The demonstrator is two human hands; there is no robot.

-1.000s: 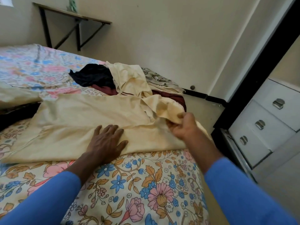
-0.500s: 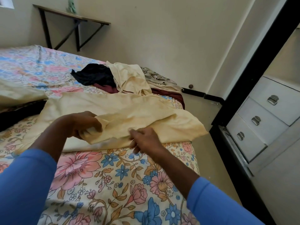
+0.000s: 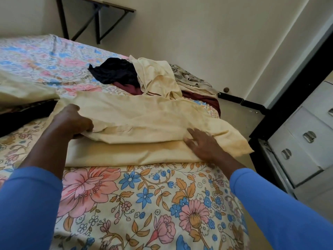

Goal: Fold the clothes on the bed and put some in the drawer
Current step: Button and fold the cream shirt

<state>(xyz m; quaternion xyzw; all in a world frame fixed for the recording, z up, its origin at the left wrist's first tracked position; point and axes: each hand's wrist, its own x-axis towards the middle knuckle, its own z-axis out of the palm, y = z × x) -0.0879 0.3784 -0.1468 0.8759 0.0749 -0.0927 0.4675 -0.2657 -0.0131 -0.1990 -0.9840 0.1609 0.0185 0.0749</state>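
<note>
A large cream cloth (image 3: 137,121) lies across the floral bed (image 3: 137,204), its upper layer folded over the lower one. My left hand (image 3: 72,121) grips the folded edge of that upper layer at the left. My right hand (image 3: 201,143) rests flat with straight fingers on the cloth's right part, near the bed's edge. Behind lies a heap of clothes: a dark navy garment (image 3: 115,71), another cream garment (image 3: 158,78), a maroon one (image 3: 203,100) and a patterned grey one (image 3: 189,78). White drawers (image 3: 304,141) with metal handles stand at the right, all closed.
A cream and dark bundle (image 3: 21,98) lies at the bed's left edge. A wall-mounted shelf on black brackets (image 3: 97,17) hangs behind the bed. Bare floor (image 3: 239,116) runs between the bed and the black-framed drawer unit (image 3: 288,91).
My right hand carried the cloth's right end leftward over the rest; my left hand took its edge. My right hand then let go and moved back right, flat on the cloth.
</note>
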